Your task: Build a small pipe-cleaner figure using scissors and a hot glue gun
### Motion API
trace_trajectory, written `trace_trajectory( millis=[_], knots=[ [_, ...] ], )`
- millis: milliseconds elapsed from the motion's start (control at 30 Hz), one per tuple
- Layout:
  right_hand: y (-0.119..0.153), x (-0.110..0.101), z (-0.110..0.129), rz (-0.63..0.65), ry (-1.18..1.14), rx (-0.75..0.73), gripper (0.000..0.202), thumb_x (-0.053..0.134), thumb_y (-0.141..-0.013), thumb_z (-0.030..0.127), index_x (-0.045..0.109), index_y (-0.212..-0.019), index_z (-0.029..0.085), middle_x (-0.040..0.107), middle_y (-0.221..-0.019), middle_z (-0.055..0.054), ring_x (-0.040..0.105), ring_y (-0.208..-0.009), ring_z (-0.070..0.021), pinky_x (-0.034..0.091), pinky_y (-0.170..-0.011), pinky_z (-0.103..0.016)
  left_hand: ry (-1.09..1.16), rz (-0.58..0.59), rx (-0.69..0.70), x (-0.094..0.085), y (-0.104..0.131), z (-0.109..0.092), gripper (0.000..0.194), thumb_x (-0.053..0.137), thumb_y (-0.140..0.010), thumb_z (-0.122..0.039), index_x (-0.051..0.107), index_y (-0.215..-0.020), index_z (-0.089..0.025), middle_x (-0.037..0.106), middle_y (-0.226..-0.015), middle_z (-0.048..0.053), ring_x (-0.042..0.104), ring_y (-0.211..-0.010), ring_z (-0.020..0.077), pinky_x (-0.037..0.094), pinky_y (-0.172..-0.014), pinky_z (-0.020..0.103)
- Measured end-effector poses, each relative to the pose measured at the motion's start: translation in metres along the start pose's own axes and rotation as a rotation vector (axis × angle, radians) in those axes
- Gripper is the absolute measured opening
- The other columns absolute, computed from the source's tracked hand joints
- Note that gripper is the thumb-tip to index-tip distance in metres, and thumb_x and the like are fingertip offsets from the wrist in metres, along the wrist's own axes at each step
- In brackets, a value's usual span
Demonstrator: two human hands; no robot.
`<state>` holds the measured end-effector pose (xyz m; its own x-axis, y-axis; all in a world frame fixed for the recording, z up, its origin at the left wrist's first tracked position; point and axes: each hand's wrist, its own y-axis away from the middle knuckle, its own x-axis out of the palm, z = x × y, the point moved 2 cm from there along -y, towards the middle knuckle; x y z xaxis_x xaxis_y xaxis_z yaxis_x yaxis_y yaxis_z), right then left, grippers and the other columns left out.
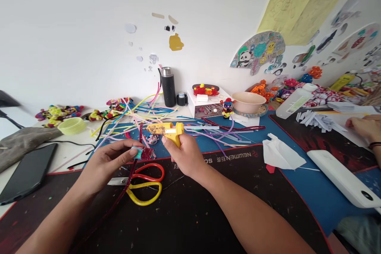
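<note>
My left hand (pixel 110 160) pinches a small teal and dark red craft piece (pixel 145 154) between thumb and fingers. A long dark red fuzzy strip (pixel 120 195) runs down from that piece over the black mat. In my right hand (pixel 187 154) is a yellow glue gun (pixel 179 129), its front end pointing left, just above the craft piece. A clear glue stick (pixel 205 127) sticks out of its back. Scissors (pixel 145 203) with one red and one yellow handle lie below my hands, their blades partly behind my left hand.
Colourful pipe cleaners (pixel 139 113) spread behind my hands. A black bottle (pixel 168 89), a white box (pixel 205 107) and a beige bowl (pixel 249 103) stand near the wall. A phone (pixel 28 172) lies left, a white device (pixel 342 178) right. Another person's hand (pixel 364 129) is at far right.
</note>
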<state>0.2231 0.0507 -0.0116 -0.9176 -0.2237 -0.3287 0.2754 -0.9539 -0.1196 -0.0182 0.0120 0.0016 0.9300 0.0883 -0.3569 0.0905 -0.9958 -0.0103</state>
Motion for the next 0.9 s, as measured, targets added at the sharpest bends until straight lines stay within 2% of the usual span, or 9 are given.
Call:
trace_trajectory(
  millis=[200,367,567,767,900],
  knots=[
    [0.0014,0.0003,0.0027,0.042,0.005,-0.008,0.047,0.057,-0.099,0.064,0.056,-0.074,0.024,0.058,-0.058,-0.001,0.06,-0.059,-0.018,0.04,-0.056,-0.029,0.058,-0.027,0.011,-0.0031,-0.0022,0.0077,0.051,0.09,-0.071,-0.07,0.089,-0.096,-0.025,0.086,-0.106,0.012,0.072,-0.103,0.0329,0.056,-0.09,0.038],
    [0.0017,0.0007,0.0043,0.048,0.024,-0.022,0.046,0.058,-0.098,0.062,0.055,-0.074,0.024,0.058,-0.059,-0.001,0.059,-0.06,-0.0175,0.038,-0.056,-0.029,0.142,-0.09,-0.015,-0.0026,-0.0021,0.0079,0.052,0.093,-0.067,-0.069,0.088,-0.091,-0.024,0.085,-0.1,0.011,0.07,-0.096,0.03,0.055,-0.085,0.037],
    [0.0013,0.0002,0.0028,-0.013,0.019,-0.014,0.049,0.056,-0.098,0.066,0.053,-0.073,0.023,0.058,-0.059,0.0,0.058,-0.06,-0.0167,0.038,-0.056,-0.028,0.099,-0.071,0.008,-0.0025,-0.0029,0.0072,0.052,0.091,-0.069,-0.071,0.088,-0.091,-0.024,0.085,-0.098,0.011,0.07,-0.097,0.0314,0.055,-0.086,0.039],
    [0.0017,0.0002,0.0029,-0.017,0.003,-0.028,0.048,0.056,-0.098,0.065,0.051,-0.073,0.024,0.056,-0.058,0.0,0.057,-0.059,-0.0164,0.038,-0.056,-0.029,0.04,-0.016,0.004,-0.0025,-0.0025,0.0074,0.051,0.089,-0.072,-0.071,0.089,-0.095,-0.026,0.087,-0.107,0.012,0.073,-0.106,0.0346,0.056,-0.094,0.041],
    [0.0015,-0.0003,0.0025,-0.028,-0.012,-0.029,0.048,0.057,-0.098,0.065,0.051,-0.074,0.025,0.056,-0.059,0.0,0.057,-0.058,-0.0169,0.038,-0.055,-0.029,0.019,-0.003,0.0,-0.0005,-0.0009,0.0045,0.054,0.088,-0.071,-0.072,0.089,-0.097,-0.025,0.087,-0.11,0.013,0.074,-0.106,0.0363,0.059,-0.091,0.043]
  ],
)
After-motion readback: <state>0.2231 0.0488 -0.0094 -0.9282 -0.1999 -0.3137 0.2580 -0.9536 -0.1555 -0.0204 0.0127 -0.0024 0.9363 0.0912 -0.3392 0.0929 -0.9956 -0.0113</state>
